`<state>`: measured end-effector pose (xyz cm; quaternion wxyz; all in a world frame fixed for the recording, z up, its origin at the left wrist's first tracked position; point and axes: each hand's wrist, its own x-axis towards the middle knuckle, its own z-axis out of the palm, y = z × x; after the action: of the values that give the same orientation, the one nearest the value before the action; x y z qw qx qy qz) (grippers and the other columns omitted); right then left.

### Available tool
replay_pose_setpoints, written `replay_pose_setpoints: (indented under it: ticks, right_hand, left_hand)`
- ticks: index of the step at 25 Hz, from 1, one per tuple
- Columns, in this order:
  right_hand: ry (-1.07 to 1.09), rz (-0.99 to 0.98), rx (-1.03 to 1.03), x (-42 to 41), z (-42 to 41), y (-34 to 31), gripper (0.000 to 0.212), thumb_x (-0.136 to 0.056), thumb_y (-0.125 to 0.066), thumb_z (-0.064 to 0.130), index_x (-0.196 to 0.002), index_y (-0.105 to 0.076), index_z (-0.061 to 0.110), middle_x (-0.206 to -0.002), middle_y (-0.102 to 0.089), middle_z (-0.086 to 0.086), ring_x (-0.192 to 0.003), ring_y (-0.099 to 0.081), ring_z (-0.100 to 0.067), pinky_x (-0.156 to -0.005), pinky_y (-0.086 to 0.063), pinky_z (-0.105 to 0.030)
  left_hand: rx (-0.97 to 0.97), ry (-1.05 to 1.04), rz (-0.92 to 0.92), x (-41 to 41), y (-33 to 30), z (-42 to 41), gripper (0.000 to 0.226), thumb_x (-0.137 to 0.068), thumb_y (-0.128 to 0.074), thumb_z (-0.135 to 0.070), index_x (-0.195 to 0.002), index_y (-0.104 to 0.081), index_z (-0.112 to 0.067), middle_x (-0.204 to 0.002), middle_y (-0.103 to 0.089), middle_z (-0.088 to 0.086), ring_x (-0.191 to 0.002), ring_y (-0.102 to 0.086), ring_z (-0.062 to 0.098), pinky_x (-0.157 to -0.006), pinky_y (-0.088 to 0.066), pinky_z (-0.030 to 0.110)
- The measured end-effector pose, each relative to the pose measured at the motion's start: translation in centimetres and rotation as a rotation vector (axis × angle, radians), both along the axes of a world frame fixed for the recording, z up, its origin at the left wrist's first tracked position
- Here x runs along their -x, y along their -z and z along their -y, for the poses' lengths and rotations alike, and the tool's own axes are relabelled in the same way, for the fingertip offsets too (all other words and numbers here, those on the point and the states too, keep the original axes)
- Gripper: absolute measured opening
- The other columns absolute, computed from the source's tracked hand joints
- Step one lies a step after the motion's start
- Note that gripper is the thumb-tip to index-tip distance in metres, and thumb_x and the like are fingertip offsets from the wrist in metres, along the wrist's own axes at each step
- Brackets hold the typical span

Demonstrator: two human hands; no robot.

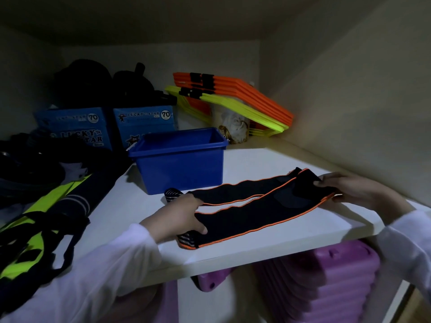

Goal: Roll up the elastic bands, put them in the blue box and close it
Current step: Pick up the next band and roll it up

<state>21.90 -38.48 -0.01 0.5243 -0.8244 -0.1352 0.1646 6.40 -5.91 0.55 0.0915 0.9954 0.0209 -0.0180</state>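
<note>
Black orange-edged elastic bands (pixel 251 206) lying flat, left hand (pixel 179 217) pressing, right hand (pixel 349 187) pinching end

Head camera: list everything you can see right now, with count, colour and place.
elastic bands: two, black with orange edges, flat side by side on the shelf front
box: one, blue, open, no lid seen, behind the bands
shelf: one, white
cartons: two, blue, printed "Lucky Star 70", behind the box
flat frames: a stack, orange and yellow, leaning at the back right
tied bag: one, whitish, in front of the frames
straps: a heap, neon yellow and black, left
purple blocks: stacked, below the shelf
left hand: rests on the bands' left ends
right hand: holds a band's right end
</note>
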Motion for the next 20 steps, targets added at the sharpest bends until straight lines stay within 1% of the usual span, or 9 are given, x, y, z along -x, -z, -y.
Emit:
replay_pose_setpoints:
  ticks: [2, 3, 5, 6, 8, 10, 13, 17, 20]
  right_hand:
    - [0.000, 0.042, 0.034, -0.3, 0.0, -0.3, 0.023, -0.092, -0.053, 0.014, -0.069, -0.053, 0.013, -0.058, -0.042, 0.003, -0.055, -0.039, -0.009, -0.056, -0.028, -0.025]
    - [0.010, 0.055, 0.040, -0.4, -0.2, -0.5, 0.021, -0.092, -0.054, 0.013, -0.071, -0.052, 0.012, -0.062, -0.040, 0.001, -0.059, -0.037, -0.011, -0.057, -0.029, -0.025]
    - [0.057, 0.063, 0.028, -0.6, -0.6, -1.0, 0.013, -0.090, -0.056, 0.014, -0.078, -0.053, 0.011, -0.069, -0.040, -0.002, -0.066, -0.037, -0.014, -0.061, -0.032, -0.026]
    - [0.100, 0.069, 0.022, -0.8, -0.8, -1.2, 0.011, -0.090, -0.057, 0.015, -0.080, -0.053, 0.012, -0.073, -0.041, -0.002, -0.070, -0.039, -0.015, -0.062, -0.034, -0.026]
    - [0.173, 0.085, 0.008, -1.4, -1.3, -1.7, 0.011, -0.089, -0.058, 0.015, -0.079, -0.052, 0.014, -0.078, -0.044, -0.002, -0.075, -0.041, -0.015, -0.065, -0.036, -0.026]
    - [0.222, 0.111, 0.017, -2.1, -2.1, -2.3, 0.010, -0.088, -0.058, 0.015, -0.080, -0.052, 0.014, -0.084, -0.045, -0.004, -0.082, -0.043, -0.017, -0.072, -0.040, -0.030]
    - [0.305, 0.190, 0.127, -3.6, -3.4, -2.8, 0.011, -0.088, -0.058, 0.015, -0.095, -0.054, 0.008, -0.101, -0.048, -0.008, -0.097, -0.042, -0.022, -0.085, -0.042, -0.038]
    - [0.335, 0.168, 0.163, -5.4, -4.6, -2.3, 0.026, -0.087, -0.058, 0.011, -0.109, -0.058, -0.002, -0.102, -0.049, -0.011, -0.096, -0.042, -0.023, -0.089, -0.042, -0.041]
    - [0.354, 0.163, 0.200, -6.1, -5.1, -1.5, 0.015, -0.085, -0.060, 0.010, -0.095, -0.058, -0.001, -0.097, -0.050, -0.012, -0.091, -0.043, -0.025, -0.076, -0.035, -0.032]
  left_hand:
    - [-0.055, -0.010, 0.027, -0.1, -0.2, -0.1, 0.023, -0.077, -0.069, -0.032, -0.091, -0.059, -0.017, -0.067, -0.035, -0.013, -0.091, -0.037, 0.013, -0.074, -0.032, 0.026]
    - [-0.029, -0.025, 0.025, -0.2, -0.5, -0.2, 0.026, -0.078, -0.068, -0.029, -0.100, -0.063, -0.015, -0.066, -0.037, -0.014, -0.086, -0.038, 0.012, -0.073, -0.033, 0.026]
    - [0.074, -0.055, 0.073, -0.2, -1.9, -0.3, 0.027, -0.080, -0.066, -0.018, -0.106, -0.065, -0.010, -0.066, -0.047, -0.009, -0.070, -0.047, 0.013, -0.059, -0.032, 0.021]
    - [0.118, -0.079, 0.117, -0.4, -2.9, -0.5, 0.026, -0.081, -0.065, -0.014, -0.106, -0.065, -0.008, -0.071, -0.053, -0.004, -0.072, -0.053, 0.017, -0.054, -0.029, 0.021]
    - [0.199, -0.128, 0.195, -1.2, -4.5, -1.5, 0.021, -0.082, -0.063, -0.008, -0.103, -0.066, -0.008, -0.081, -0.054, 0.003, -0.082, -0.056, 0.026, -0.048, -0.030, 0.017]
    - [0.332, -0.166, 0.215, -2.0, -5.4, -2.8, 0.014, -0.082, -0.061, 0.000, -0.090, -0.068, -0.010, -0.070, -0.054, 0.001, -0.065, -0.053, 0.017, -0.041, -0.033, 0.005]
    - [0.506, -0.216, 0.211, -3.3, -5.6, -4.1, 0.031, -0.080, -0.054, 0.011, -0.063, -0.064, -0.013, -0.053, -0.061, -0.003, -0.048, -0.057, 0.005, -0.045, -0.045, 0.009]
    - [0.482, -0.285, 0.261, -5.0, -5.0, -4.8, 0.030, -0.079, -0.059, 0.008, -0.060, -0.063, -0.016, -0.062, -0.061, 0.000, -0.061, -0.056, 0.012, -0.064, -0.046, 0.025]
    - [0.416, -0.326, 0.303, -5.9, -4.0, -4.8, 0.021, -0.078, -0.064, 0.004, -0.065, -0.065, -0.012, -0.070, -0.061, 0.002, -0.075, -0.055, 0.016, -0.073, -0.039, 0.024]
